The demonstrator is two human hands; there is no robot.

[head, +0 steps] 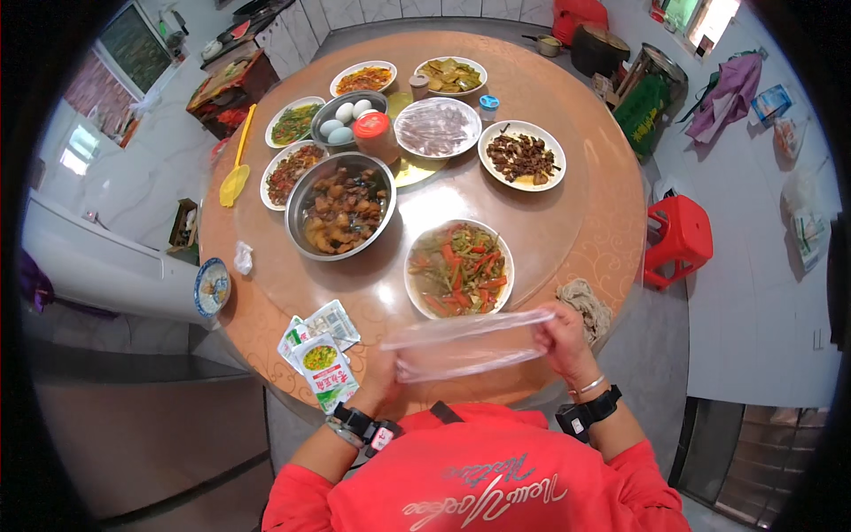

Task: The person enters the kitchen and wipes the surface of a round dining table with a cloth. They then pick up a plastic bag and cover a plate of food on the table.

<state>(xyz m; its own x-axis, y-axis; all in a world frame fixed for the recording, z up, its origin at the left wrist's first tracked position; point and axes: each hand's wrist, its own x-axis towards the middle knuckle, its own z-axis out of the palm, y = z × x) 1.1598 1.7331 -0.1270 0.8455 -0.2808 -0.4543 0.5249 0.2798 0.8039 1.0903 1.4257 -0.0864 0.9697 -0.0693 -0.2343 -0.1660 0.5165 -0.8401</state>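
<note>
A sheet of clear plastic film [465,349] is stretched between my two hands at the table's near edge. My left hand [382,372] grips one end, partly hidden behind the film. The other end is pinched in my right hand [565,339]. Just beyond the film sits a white plate [410,282] of cooked green and red peppers [459,269]; the film's upper edge comes close to its near rim, and I cannot tell whether they touch. Farther back, a white plate [437,126] has plastic film over its top. Beside my right hand lies a crumpled beige cloth [585,309].
Around the glass turntable [532,246] stand a steel bowl of stewed meat [346,206], several plated dishes, a bowl of eggs [342,135] and a red-lidded jar [372,130]. Printed food packets [326,366] lie near my left hand. A red stool [678,239] stands at right.
</note>
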